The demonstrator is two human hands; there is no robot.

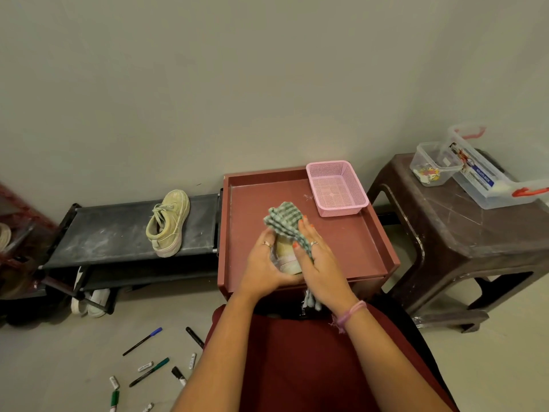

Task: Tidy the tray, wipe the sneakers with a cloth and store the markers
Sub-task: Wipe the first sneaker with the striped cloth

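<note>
Over the red tray (pixel 371 233), the left hand (pixel 264 263) grips a pale sneaker (pixel 286 252) while the right hand (pixel 316 257) presses a soft checked cloth (pixel 282 218) onto it. The sneaker looks light and fairly stiff, best held round the sole; markers (pixel 142 341) lie on the floor at seven o'clock.
</note>
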